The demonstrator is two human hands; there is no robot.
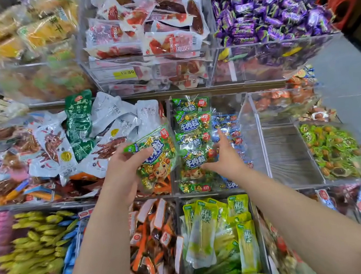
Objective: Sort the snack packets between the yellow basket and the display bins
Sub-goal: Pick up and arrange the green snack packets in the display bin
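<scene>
Beef-cube packets (191, 131) in bin (263, 149) against straight-fingered right hand (225, 161); left hand (122, 169) around one packet (158, 162)

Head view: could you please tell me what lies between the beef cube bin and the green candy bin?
A clear compartment with no packets visible in it, shown in the head view.

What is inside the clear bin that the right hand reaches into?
Green beef cube packets lie stacked, with blue packets beside them. The right hand touches the stack. What lies beneath is covered.
</scene>
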